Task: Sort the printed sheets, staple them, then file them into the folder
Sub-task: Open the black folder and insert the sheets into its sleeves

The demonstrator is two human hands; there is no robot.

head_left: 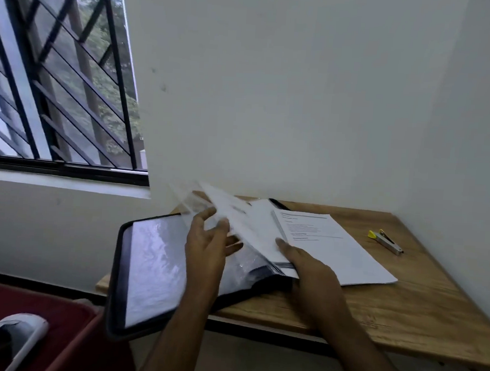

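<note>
While clear sleeves (208,209) are lifted by the open left hand (209,240), printed sheets (329,247) lie rightward under the flat, open right hand (305,260).

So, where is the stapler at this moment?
In the head view, the stapler lies on the wooden table at the far right, near the wall, apart from the printed sheets.

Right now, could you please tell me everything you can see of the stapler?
The stapler is a small, slim tool that looks like silvery metal with a dark upper arm and a yellow end. It lies flat and at a slant on the wooden table, near the far right corner by the wall, apart from the printed sheets. Neither hand touches it.
</note>
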